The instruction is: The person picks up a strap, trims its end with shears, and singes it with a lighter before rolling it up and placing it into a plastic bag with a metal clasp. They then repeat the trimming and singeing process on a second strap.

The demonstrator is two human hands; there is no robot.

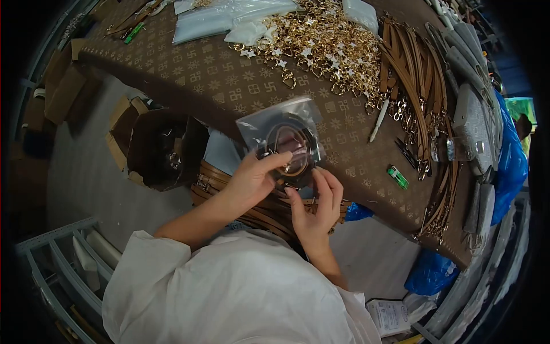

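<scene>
A clear plastic bag (275,119) with a coiled dark strap (311,142) inside is held in front of me, over the table's near edge. My left hand (250,182) grips it from the left, thumb pressed across the middle of the coil. At the bag's lower right corner is my right hand (318,211), its fingers curled and pinching at the edge near some small metal hardware. What exactly lies between those fingertips is too small to tell. Brown leather straps (258,222) lie in a bundle below my hands, across my lap.
Gold-coloured clasps (321,49) are heaped on the brown patterned tablecloth (229,83), near clear plastic bags (229,20). More brown straps (421,74) hang over the right side. A white pen (379,121) and a green lighter (397,178) lie nearby. An open cardboard box (129,137) stands left.
</scene>
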